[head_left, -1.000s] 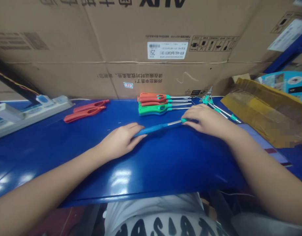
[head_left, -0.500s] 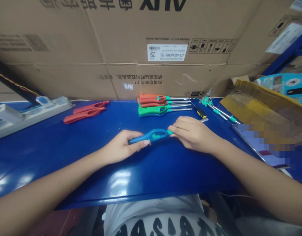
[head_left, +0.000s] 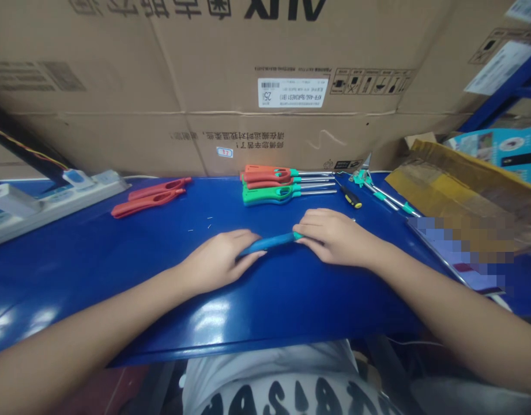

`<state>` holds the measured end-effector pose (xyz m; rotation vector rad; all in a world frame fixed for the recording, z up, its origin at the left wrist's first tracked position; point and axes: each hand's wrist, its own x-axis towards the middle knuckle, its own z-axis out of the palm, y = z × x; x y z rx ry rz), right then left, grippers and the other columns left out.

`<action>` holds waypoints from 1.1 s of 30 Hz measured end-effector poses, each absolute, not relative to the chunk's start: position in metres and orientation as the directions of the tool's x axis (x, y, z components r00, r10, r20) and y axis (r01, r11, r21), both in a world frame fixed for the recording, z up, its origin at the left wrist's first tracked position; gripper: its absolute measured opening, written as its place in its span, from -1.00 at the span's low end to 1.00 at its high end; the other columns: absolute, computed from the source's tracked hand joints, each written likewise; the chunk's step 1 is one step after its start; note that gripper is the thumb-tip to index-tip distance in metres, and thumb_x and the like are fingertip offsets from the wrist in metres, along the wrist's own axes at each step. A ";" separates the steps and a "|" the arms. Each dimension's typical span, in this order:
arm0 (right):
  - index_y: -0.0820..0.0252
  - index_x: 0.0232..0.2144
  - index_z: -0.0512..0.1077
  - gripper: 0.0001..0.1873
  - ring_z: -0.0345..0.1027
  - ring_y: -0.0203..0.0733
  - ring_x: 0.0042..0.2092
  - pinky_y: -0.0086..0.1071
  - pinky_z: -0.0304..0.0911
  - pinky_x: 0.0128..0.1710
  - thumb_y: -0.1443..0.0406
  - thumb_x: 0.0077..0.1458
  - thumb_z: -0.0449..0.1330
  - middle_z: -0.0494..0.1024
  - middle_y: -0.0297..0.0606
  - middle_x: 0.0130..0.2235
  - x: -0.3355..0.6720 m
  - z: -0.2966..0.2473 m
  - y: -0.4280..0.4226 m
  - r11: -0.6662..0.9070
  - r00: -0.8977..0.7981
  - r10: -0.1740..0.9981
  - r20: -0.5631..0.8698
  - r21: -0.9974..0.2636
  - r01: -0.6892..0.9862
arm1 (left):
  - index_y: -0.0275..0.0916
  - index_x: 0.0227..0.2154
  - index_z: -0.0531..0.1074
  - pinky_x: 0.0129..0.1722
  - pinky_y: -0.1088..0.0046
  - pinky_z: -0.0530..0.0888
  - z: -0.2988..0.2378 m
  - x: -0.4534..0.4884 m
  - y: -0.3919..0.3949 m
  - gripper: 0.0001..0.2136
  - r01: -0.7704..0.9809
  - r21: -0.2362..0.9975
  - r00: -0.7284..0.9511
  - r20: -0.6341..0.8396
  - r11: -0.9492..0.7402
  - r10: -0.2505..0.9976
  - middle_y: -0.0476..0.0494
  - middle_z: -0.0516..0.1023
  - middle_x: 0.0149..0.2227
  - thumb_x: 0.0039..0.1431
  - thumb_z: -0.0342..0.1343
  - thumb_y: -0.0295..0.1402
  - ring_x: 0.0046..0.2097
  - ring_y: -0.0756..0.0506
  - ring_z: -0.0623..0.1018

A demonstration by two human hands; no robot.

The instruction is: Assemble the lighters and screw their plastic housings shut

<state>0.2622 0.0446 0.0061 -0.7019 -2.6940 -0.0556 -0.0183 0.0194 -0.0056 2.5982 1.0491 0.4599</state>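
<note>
A blue long-necked lighter (head_left: pixel 272 242) is between my hands above the blue table, turned so that its narrow edge faces me. My left hand (head_left: pixel 219 259) is closed around its handle end. With fingers pinched at the green collar (head_left: pixel 297 235), my right hand (head_left: pixel 334 236) grips the other end and hides most of what lies past the collar. A small silver bit shows beyond the right knuckles. Behind the hands lie several assembled lighters, including an orange one (head_left: pixel 265 172) and a green one (head_left: pixel 267 195), their metal rods pointing right.
Two red lighter shells (head_left: pixel 155 199) lie at the left, near a white power strip (head_left: pixel 57 202). A black-and-yellow screwdriver (head_left: pixel 350 197) and metal rods with green parts (head_left: pixel 380 195) are at the right. A cardboard box (head_left: pixel 204 75) walls off the back. Small pins are scattered mid-table.
The blue lighter has rolled between my hands, so its trigger opening no longer shows and its edge does. My left hand has shifted slightly right; both hands keep their hold.
</note>
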 end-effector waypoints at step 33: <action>0.23 0.06 0.43 -0.60 0.43 0.11 0.04 -0.09 0.31 0.01 0.27 0.32 -0.08 0.55 0.02 0.03 0.267 0.042 0.060 0.279 -0.036 0.847 0.531 -0.386 0.879 | -0.31 0.14 0.40 -0.05 0.19 0.53 -0.010 -0.012 0.005 -0.65 0.665 0.303 0.661 0.189 -0.683 0.727 -0.28 0.45 -0.03 0.37 0.06 -0.27 -0.04 -0.23 0.49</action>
